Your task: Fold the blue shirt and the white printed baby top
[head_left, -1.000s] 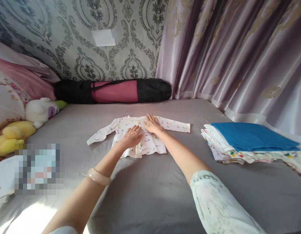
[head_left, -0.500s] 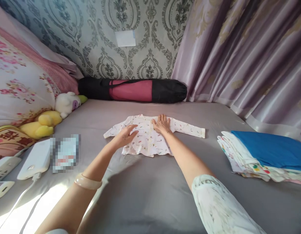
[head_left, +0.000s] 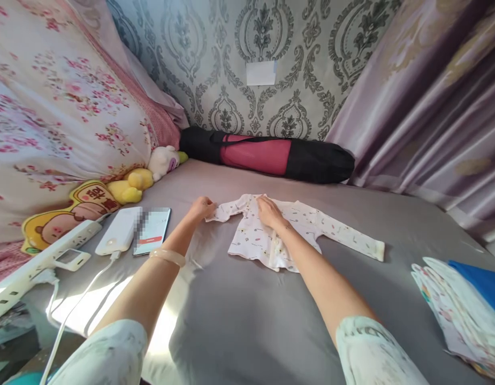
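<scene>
A small white long-sleeved baby shirt with a tiny scattered print lies spread on the grey bed sheet. At the cuff of its left-hand sleeve, my left hand is closed, pinching the cloth. My right hand is on the upper front near the collar, its fingers drawn together on the fabric; the fingertips are partly hidden. The shirt's other sleeve stretches out flat to the right, with neither hand on it. Wrinkles run down the front below my right wrist.
A folded clothes stack with a blue piece sits at right. On the left lie a power bank, a phone, a power strip with cables, and plush toys. A black-and-red rolled bag lies along the wall.
My left hand has moved from above the shirt's front to the left sleeve's cuff and closed on it. My right hand has gone from flat to drawn together. The view has turned left.
</scene>
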The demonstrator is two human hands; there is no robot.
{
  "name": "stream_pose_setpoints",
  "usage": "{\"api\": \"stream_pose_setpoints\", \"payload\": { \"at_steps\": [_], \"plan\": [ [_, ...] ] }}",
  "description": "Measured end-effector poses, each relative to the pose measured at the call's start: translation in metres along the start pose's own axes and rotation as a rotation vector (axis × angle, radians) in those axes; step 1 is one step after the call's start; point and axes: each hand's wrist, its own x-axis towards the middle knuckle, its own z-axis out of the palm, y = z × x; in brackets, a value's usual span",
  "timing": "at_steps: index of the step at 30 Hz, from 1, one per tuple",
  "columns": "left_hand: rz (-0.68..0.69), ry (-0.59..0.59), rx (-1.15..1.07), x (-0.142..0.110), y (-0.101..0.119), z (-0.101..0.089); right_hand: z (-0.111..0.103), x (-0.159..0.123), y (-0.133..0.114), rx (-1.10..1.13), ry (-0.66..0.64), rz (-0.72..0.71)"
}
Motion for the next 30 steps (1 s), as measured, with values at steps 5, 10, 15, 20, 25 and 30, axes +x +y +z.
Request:
{"api": "stream_pose_setpoints", "payload": {
  "at_steps": [5, 10, 15, 20, 25, 30],
  "plan": [
    [-0.002, -0.078, -0.067, 0.004, 0.009, 0.01, 0.015, 0.02, -0.017, -0.02, -0.029, 0.108],
    [-0.008, -0.116, -0.077, 0.013, 0.013, 0.015, 0.025, 0.023, -0.021, -0.014, -0.041, 0.195],
    [0.048, -0.197, -0.029, 0.02, 0.014, 0.014, 0.029, 0.019, -0.026, -0.031, -0.016, 0.203],
    [0.084, -0.247, -0.124, 0.026, 0.009, 0.006, 0.028, 0.017, -0.028, -0.051, -0.001, 0.213],
    [0.11, -0.251, -0.211, 0.029, 0.001, -0.011, 0.028, 0.018, -0.027, -0.055, -0.012, 0.216],
    [0.082, -0.336, -0.247, 0.037, -0.01, -0.025, 0.028, 0.018, -0.028, -0.049, -0.016, 0.225]
  ]
}}
